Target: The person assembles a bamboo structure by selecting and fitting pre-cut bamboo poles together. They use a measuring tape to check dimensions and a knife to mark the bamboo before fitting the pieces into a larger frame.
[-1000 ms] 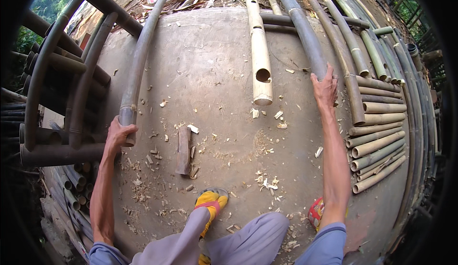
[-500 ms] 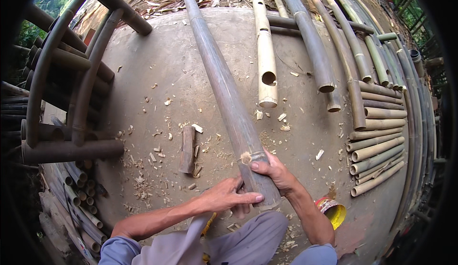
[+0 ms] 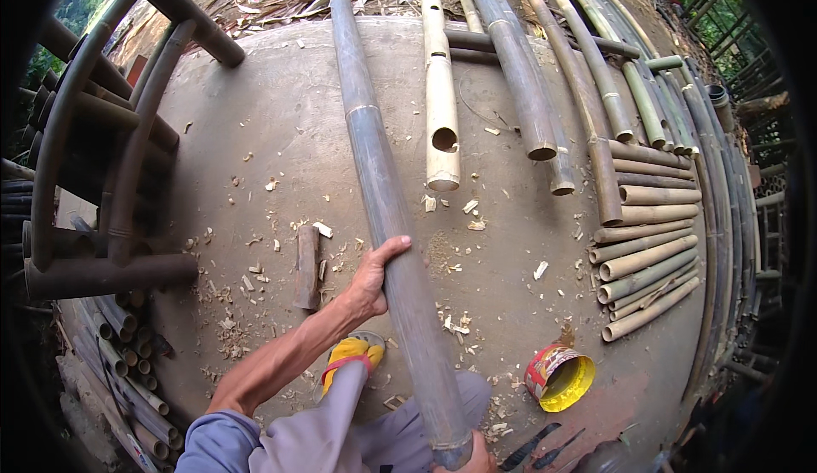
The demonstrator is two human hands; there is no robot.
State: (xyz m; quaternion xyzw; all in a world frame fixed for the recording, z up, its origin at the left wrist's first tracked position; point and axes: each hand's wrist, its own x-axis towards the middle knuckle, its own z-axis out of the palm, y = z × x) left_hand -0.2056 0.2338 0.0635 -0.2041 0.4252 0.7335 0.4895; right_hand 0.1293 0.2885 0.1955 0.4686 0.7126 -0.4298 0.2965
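Observation:
A long, thick grey-brown bamboo pole (image 3: 398, 218) slants from the far edge down over my lap. My left hand (image 3: 372, 282) is wrapped round its left side about midway, thumb lying across the top. At the near end, by the lower edge of the head view, my right hand (image 3: 478, 458) grips the pole from the right and below; most of its fingers are hidden. A short brown wood block (image 3: 307, 267) lies on the ground left of the pole.
Pale bamboo with cut holes (image 3: 442, 99) and other poles rest across a crosspiece ahead right. Short bamboo pieces (image 3: 651, 270) lie stacked at right. A yellow-lined bucket (image 3: 536, 375) stands near dark tools (image 3: 545, 447). A bamboo frame (image 3: 111, 273) stands left. Shavings litter the ground.
The pole has come nearer to me, its near end now at the lower edge. My left hand has shifted farther up its length, while my right hand has gone down with the near end.

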